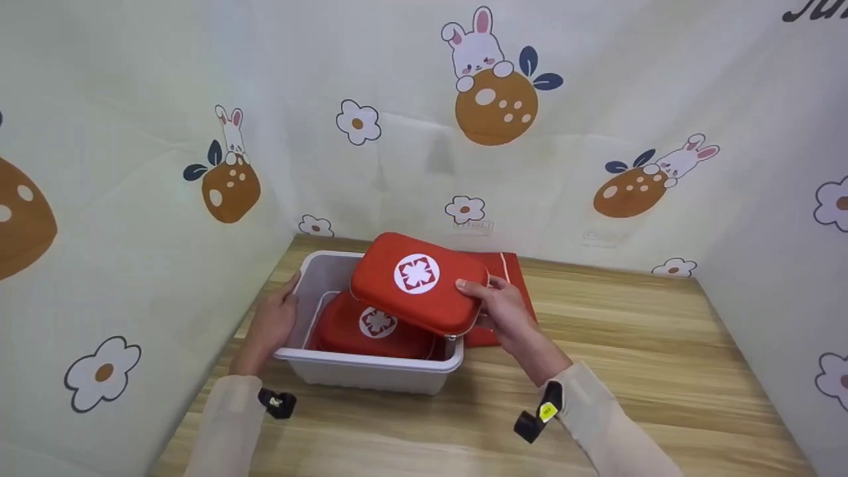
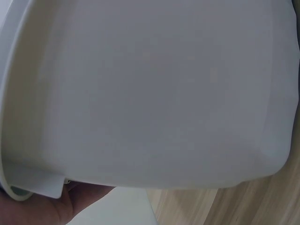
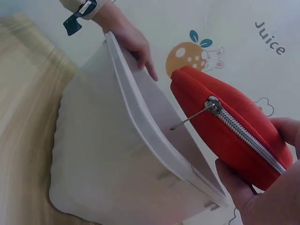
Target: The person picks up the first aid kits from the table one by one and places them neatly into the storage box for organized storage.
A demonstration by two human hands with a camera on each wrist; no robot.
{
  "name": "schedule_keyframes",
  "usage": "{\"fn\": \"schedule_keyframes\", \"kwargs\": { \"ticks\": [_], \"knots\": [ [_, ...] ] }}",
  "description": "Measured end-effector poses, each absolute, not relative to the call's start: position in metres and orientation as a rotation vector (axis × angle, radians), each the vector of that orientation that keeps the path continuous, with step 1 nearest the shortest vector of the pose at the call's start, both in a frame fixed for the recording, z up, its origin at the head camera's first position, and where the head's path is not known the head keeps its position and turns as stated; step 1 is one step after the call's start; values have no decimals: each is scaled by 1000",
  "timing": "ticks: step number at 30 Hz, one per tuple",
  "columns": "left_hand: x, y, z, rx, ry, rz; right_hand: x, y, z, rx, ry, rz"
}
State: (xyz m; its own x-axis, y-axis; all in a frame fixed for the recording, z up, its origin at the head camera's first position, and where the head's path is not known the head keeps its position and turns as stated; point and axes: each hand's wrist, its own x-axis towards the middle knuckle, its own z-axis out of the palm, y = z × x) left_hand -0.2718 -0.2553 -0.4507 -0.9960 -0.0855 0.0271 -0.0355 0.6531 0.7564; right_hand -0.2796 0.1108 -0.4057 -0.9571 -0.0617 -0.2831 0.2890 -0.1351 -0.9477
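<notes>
Risk: the upper red case [image 1: 421, 281], raised over the white bin [image 1: 371, 379] and lower red case [image 1: 377, 339], could tilt or slip, being held at its right end only; its dangling zipper pull [image 3: 192, 117] may snag the rim; right grip [image 1: 507, 309]: closed on the case, thumb on top; left grip [image 1: 273, 321]: closed over the bin's left wall.

Pale rabbit-printed walls [image 1: 404, 179] around a woodgrain tabletop [image 1: 662, 344]

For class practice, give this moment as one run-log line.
left hand: grips white bin rim; right hand: holds red first-aid case above bin; second case: inside
</notes>
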Motion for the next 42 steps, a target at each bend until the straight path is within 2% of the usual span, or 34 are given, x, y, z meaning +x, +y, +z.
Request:
{"fn": "schedule_keyframes", "kwargs": {
  "ticks": [24,32,42],
  "knots": [
    [-271,-259,-453,62,-2753,-1242,-274,51,-414,166,2090,-1935],
    [-270,-259,-452,95,-2778,-1244,-273,40,-420,108,2145,-1860],
    [-270,-256,-450,83,-2772,-1283,-273,38,-428,166,2093,-1955]
  ]
}}
